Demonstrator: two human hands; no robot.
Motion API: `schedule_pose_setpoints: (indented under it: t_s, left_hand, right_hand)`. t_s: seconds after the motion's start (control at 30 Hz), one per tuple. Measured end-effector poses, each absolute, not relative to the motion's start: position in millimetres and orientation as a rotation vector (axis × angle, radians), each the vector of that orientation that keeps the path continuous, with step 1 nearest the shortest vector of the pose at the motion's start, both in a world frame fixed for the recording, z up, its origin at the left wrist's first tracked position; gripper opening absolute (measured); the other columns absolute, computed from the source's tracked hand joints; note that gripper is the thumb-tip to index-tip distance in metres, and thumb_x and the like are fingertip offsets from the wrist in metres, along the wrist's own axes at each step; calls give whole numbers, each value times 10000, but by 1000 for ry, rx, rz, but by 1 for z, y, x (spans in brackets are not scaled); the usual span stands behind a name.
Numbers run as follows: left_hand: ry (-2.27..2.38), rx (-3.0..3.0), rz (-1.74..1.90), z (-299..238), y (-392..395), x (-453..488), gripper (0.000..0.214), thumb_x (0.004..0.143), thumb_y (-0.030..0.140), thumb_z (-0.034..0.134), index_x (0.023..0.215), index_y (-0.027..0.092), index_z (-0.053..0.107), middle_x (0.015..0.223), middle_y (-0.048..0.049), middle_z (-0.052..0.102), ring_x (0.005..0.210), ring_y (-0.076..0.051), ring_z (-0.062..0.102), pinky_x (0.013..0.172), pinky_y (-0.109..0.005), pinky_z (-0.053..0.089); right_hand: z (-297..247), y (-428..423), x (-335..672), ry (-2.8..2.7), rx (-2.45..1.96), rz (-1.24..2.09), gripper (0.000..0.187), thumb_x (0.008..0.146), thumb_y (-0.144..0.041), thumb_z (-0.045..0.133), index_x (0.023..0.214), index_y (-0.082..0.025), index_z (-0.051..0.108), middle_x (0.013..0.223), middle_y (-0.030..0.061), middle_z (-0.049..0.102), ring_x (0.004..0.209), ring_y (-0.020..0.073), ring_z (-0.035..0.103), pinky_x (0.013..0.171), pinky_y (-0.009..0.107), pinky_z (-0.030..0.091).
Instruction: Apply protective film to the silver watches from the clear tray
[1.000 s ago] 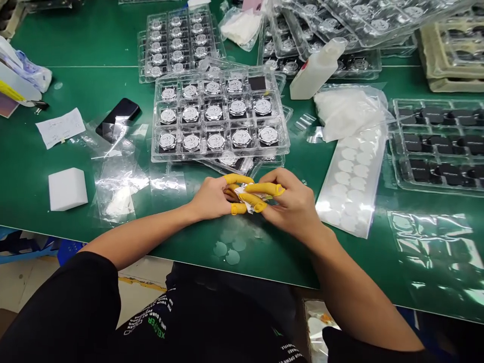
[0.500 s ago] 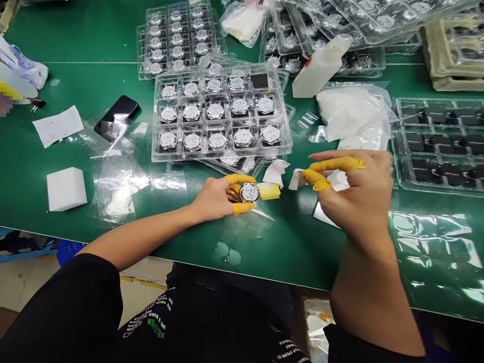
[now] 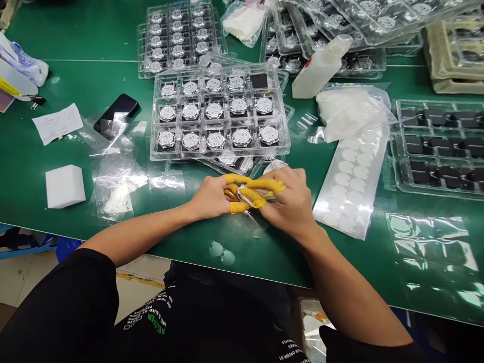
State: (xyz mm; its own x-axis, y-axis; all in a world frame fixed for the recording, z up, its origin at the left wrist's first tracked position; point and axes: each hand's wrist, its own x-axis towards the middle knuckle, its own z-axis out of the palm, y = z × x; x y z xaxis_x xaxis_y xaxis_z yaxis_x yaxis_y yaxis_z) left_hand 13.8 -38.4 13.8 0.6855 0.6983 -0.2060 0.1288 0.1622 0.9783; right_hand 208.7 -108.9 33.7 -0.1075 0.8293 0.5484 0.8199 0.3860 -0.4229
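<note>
Left hand (image 3: 212, 198) grips a mostly hidden shiny piece (image 3: 239, 190); right hand (image 3: 289, 199) pinches white cloth (image 3: 248, 200) against it, clear tray (image 3: 170, 155) at 11 o'clock. Wiping seems underway; the next stroke calls for steady pressure.

Green table (image 3: 98, 30). Left side: dark phone (image 3: 123, 108) lying aslant; clear film scraps (image 3: 117, 194) spread from phone toward front edge. Creased paper (image 3: 58, 124) with faint handwriting, left of phone. White block (image 3: 65, 186) nearer front edge. Far right: clear tray (image 3: 434, 189) holding rows of dark parts (image 3: 419, 173); shiny clear sheet (image 3: 434, 252) flat before it. Beige stack (image 3: 456, 85) behind tray. Pale floor (image 3: 26, 275) below.
</note>
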Motion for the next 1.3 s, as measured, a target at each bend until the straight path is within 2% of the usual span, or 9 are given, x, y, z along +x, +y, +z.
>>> schedule_pose_setpoints:
  t_s: [0.1,0.4,0.6,0.77,0.93,1.03,1.13,1.2,1.3]
  left_hand:
    - [781,1336,454,16,-39,14,612,623,167,844,1221,146,714,829,-30,771,685,-123,714,701,-250,623]
    - [755,1276,438,16,-37,15,629,589,136,851,1203,132,714,814,-17,757,690,-107,698,701,-226,607]
    - [777,1235,460,18,-38,16,640,576,138,874,1195,124,714,768,-3,731,662,-95,671,667,-213,586]
    - [772,1215,477,19,-39,16,635,559,113,871,1175,119,715,762,3,725,670,-87,667,677,-202,585]
    - [784,1238,469,18,-40,16,628,564,118,875,1172,121,720,764,5,722,640,-75,654,644,-188,577]
    - [775,1249,496,17,-41,17,616,571,124,877,1167,119,720,740,9,721,634,-76,662,629,-175,579]
    - [747,1256,583,16,-43,16,612,615,182,884,1199,133,709,788,-11,757,694,-102,715,708,-209,630]
    - [730,1308,659,13,-44,16,612,645,215,881,1225,146,700,864,-30,785,767,-129,752,796,-250,656]
    - [695,1451,746,8,-45,14,607,686,277,876,1253,160,692,967,-52,803,841,-162,781,872,-294,667]
  right_hand:
    - [31,-108,210,-1910,-1439,59,65,915,-306,685,868,-271,713,756,26,644,733,194,542,717,392,327]
    - [28,-104,211,-1930,-1275,148,30,912,-266,690,913,-269,719,759,26,614,700,183,497,659,372,349]
    - [25,-101,210,-1882,-1238,143,39,913,-293,704,931,-266,725,776,38,608,709,189,496,630,369,379]
    - [25,-103,206,-1822,-1283,162,92,928,-319,669,871,-252,694,801,51,626,728,198,530,642,375,415]
    - [23,-105,199,-1833,-1283,203,83,919,-328,681,879,-257,697,760,34,618,685,184,528,622,365,411]
    - [19,-103,209,-1739,-1426,118,114,911,-345,672,852,-249,694,810,61,635,743,210,560,661,390,438]
    - [19,-103,235,-1692,-1629,64,122,901,-365,668,884,-251,709,863,82,647,825,251,580,746,440,453]
    - [23,-107,250,-1700,-1707,88,172,892,-400,674,974,-256,720,978,101,668,939,290,591,841,495,454]
    - [31,-114,251,-1735,-1675,299,295,880,-426,691,1130,-271,697,1096,97,700,1054,317,602,921,532,445]
